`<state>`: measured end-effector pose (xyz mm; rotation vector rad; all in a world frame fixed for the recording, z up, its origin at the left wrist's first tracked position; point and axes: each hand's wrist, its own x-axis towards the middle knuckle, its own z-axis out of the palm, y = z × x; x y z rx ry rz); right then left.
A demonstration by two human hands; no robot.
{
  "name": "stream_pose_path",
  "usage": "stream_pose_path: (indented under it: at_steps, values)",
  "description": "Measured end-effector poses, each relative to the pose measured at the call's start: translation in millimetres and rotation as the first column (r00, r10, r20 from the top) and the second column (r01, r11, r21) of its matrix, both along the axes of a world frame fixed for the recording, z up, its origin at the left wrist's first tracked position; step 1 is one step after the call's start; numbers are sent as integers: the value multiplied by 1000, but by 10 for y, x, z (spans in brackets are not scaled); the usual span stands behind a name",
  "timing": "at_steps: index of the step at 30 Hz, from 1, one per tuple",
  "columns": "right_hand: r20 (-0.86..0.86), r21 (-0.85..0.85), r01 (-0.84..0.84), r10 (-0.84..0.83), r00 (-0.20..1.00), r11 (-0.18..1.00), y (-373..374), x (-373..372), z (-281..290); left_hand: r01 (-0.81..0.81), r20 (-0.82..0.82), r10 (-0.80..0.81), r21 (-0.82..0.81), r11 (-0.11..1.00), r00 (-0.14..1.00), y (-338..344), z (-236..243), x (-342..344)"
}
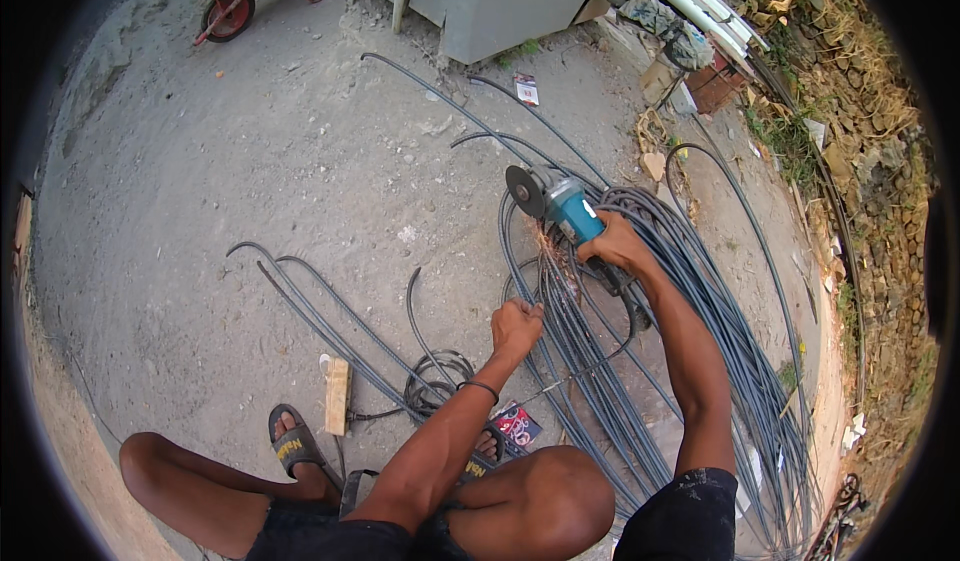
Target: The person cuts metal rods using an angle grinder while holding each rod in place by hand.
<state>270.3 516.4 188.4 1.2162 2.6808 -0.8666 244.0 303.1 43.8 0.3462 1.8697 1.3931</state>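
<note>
My right hand (615,243) is wrapped round the body of a teal and black angle grinder (572,209). The grinder's dark disc (525,191) points away to the left, and orange sparks (548,243) show just below it, over the bars. Lower and to the left, my left hand (517,329) is closed on a steel rebar at the left edge of a big bundle of rebars (690,261); its fingers partly hide the bar. The grinder's black cord (634,323) loops down from its rear end. Where the disc meets the metal is hard to make out.
Bent rebars (330,311) lie at left, beside a coiled cable (440,381) and a wood block (338,396). A red packet (517,424) lies by my sandalled foot. Farther off are a red wheelbarrow (232,11) and a grey box-like structure (500,6). A stone bank (880,191) rises at right.
</note>
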Motion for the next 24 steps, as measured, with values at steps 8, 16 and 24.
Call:
stream_pose_path:
  at_steps: [8, 16, 24]
  values:
    - [-123, -30, 5, -9, 992, 1000, 57, 88, -150, 27, -90, -25, 14, 1000, 996, 9, -27, 5]
    - [-194, -194, -7, -32, 981, 981, 63, 86, -173, -14, -184, 10, -19, 1000, 983, 28, -153, 2]
    - [-128, -151, 20, -40, 991, 988, 114, 127, -180, 13, -75, -13, -2, 1000, 997, 28, -24, 23]
